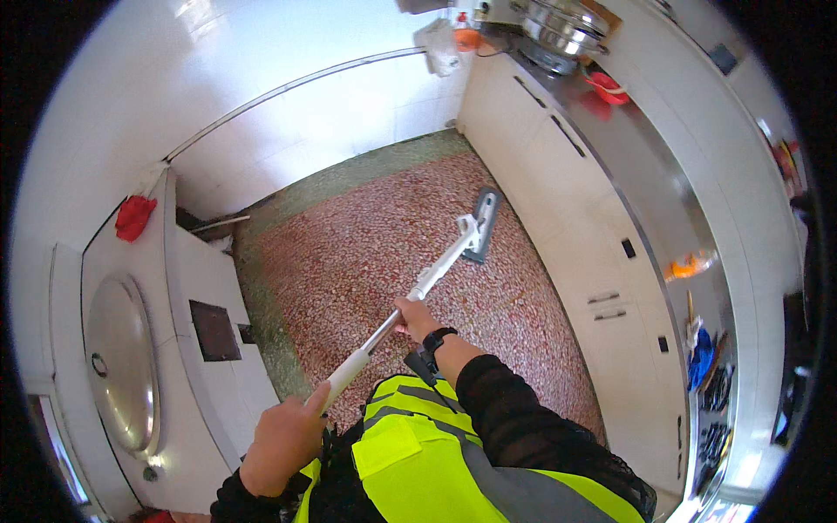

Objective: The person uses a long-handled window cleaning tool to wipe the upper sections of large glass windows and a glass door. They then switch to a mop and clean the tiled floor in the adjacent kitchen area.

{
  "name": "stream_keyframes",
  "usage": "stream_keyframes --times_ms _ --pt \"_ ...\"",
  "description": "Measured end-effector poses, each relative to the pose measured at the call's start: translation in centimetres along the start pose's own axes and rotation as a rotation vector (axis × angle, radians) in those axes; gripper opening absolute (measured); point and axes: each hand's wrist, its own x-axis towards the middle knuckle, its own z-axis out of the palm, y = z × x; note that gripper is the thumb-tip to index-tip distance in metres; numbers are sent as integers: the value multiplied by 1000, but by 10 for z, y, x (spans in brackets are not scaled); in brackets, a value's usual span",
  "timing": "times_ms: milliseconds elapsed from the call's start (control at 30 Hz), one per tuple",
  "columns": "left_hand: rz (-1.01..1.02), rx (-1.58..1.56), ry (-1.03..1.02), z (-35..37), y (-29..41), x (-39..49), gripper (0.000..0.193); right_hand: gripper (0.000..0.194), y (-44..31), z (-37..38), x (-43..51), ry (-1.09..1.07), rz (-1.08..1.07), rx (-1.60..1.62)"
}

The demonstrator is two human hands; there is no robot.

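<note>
A flat mop [444, 261] with a white and metal pole slants across the view, up and to the right from my body. My left hand [284, 435] is closed around the pale grip at the pole's near end. Farther along, my right hand [416, 319] grips the metal part of the pole, with a black watch on the wrist. The grey rectangular mop head [484, 225] rests on the red speckled floor [366, 242], close beside the base of the cream cabinets. Some of the fingers are hidden behind the pole.
Cream cabinets [556, 183] line the right, under a metal counter [660, 189] with a steamer pot [563, 29], a red basket [608, 88] and an orange bottle [690, 265]. A tiled stove block [216, 392] with a large metal lid [124, 366] and a red cloth [135, 217] stands left. A white wall [327, 124] closes the far side.
</note>
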Motion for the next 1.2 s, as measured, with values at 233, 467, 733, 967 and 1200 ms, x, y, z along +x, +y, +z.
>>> stream_keyframes --times_ms 233,467,733,967,1200 --pt "-193 48 9 -66 -48 75 51 27 -79 31 70 -291 153 26" --pt "-257 38 18 -137 -80 114 49 27 -136 56 96 -315 353 58" --pt "-623 -79 31 -147 -87 58 52 30 -138 143 98 -596 568 -226" --pt "-1027 -405 147 -111 -9 -7 55 38 -107 209 75 -805 804 -755" --pt "-1130 -290 89 -132 31 0 50 38 -87 268 59 -905 748 -817"
